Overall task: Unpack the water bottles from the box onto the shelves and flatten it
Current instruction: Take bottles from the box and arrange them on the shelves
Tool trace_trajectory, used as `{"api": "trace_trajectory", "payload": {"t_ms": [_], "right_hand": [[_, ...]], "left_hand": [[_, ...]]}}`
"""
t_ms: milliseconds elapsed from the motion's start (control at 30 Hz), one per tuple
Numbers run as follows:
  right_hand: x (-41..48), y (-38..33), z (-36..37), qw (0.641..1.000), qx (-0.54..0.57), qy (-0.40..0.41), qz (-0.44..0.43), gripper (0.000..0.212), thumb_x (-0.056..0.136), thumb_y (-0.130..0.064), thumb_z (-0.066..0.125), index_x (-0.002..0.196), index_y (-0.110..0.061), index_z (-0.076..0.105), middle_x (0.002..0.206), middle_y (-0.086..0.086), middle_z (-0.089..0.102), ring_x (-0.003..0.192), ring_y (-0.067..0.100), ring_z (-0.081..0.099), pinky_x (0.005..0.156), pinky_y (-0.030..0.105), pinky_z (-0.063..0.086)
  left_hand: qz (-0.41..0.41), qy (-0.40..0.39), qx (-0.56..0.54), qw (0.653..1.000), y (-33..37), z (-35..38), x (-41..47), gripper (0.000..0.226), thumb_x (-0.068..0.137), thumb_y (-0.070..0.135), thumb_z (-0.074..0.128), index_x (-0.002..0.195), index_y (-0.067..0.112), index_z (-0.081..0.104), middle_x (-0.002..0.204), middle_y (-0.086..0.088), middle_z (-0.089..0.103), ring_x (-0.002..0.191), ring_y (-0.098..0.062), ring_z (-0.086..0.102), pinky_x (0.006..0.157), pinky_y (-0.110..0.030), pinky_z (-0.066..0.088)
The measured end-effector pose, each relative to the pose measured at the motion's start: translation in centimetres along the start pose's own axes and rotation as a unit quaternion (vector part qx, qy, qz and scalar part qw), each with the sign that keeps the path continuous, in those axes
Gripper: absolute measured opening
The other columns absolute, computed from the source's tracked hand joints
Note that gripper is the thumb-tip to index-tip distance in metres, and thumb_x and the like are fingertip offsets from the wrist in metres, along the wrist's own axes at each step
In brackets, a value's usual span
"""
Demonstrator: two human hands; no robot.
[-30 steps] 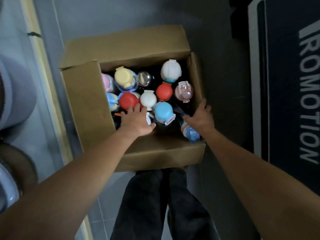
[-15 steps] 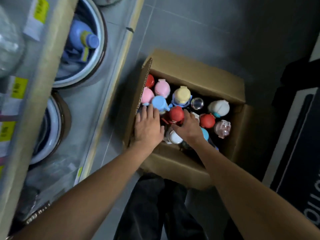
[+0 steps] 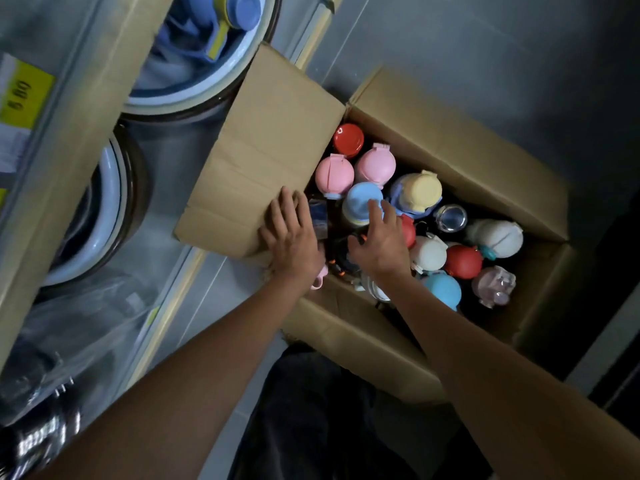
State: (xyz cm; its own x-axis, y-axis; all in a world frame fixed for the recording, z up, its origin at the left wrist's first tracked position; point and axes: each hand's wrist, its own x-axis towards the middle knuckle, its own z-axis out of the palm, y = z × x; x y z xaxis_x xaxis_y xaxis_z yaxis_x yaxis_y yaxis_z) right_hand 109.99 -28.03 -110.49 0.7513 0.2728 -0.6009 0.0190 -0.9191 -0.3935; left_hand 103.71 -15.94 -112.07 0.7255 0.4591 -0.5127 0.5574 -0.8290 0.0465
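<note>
**Both hands down in the open box of bottles**

Leaning over the cardboard box (image 3: pixel 450 143), both bare forearms stretched forward and down from the lower edge of the view. Resting the left hand (image 3: pixel 292 237) palm down where the box's left flap (image 3: pixel 270 150) meets the rim. Fingers straight and slightly spread there, grasping nothing. Reaching the right hand (image 3: pixel 381 244) just beside it, inside the box, palm down, fingers loosely bent and fanned. Fingertips at the near edge of the blue-lidded bottle (image 3: pixel 362 202), not closed round it. Cannot tell whether touching. Packed close and upright in the box, on the grey floor (image 3: pixel 485 64): water bottles (image 3: pixel 462 261) with red, pink, yellow, white and blue lids, none lifted out. To the left of the flap, a shelf (image 3: pixel 79 133) with stacked basins (image 3: pixel 180 102) beneath its edge. Below the box, dark trousers (image 3: pixel 311 410).
</note>
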Motion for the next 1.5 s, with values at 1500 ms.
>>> {"api": "trace_trajectory", "payload": {"t_ms": [1500], "right_hand": [[-2.1,6.3,1.8,0.996,0.084,0.025,0.034,0.067,0.087,-0.021,0.060,0.144,-0.006,0.030,0.150,0.012,0.030,0.137,0.030,0.029,0.107,0.039,0.032]], "left_hand": [[-0.080,-0.086,-0.109,0.987,-0.4,3.4,7.1,0.062,0.085,0.009,0.059,0.142,0.014,0.035,0.133,-0.018,0.053,0.123,-0.037,0.050,0.094,-0.043,0.046]]}}
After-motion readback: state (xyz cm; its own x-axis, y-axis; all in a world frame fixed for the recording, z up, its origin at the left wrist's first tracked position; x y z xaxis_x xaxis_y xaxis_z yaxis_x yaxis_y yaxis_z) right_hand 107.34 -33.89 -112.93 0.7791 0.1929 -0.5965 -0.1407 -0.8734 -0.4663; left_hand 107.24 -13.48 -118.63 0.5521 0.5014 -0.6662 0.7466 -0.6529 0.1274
